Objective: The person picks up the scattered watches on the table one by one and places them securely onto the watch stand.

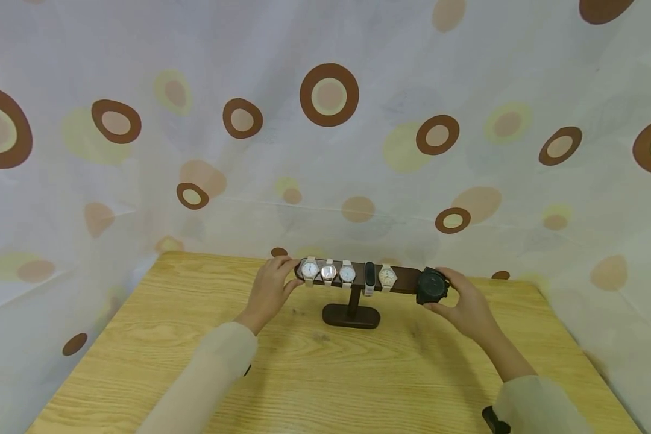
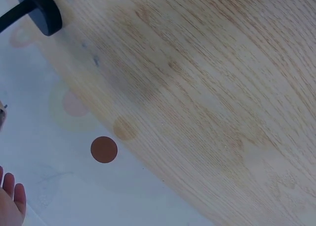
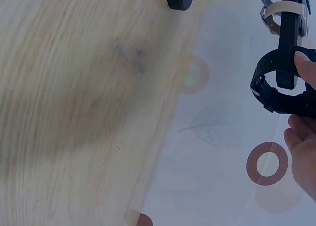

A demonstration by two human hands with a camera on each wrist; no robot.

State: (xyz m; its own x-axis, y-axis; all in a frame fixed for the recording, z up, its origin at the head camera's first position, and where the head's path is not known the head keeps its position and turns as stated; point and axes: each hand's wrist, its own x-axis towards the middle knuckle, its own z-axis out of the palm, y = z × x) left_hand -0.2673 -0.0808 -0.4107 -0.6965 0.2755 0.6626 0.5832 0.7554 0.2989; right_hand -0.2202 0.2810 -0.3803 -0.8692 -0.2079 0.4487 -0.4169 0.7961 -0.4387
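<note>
A dark brown T-shaped watch stand [image 1: 407,280] stands near the back of the table. My left hand [image 1: 268,289] grips the left end of its bar between thumb and fingers, beside a white-faced watch [image 1: 310,269]. At the bar's right end my right hand [image 1: 468,307] pinches a large black watch [image 1: 431,286] by its sides. In the right wrist view the closed strap [image 3: 269,95] of that watch loops around the bar's tip. Between the hands, several light-strapped watches and a fitness band [image 1: 370,275] with a dark screen hang along the bar.
The stand's oval base [image 1: 351,316] rests on the wooden table [image 1: 325,374]. Behind the table's back edge hangs a pale sheet [image 1: 325,163] with brown and yellow circles. A dark band [image 1: 495,420] sits at the right sleeve.
</note>
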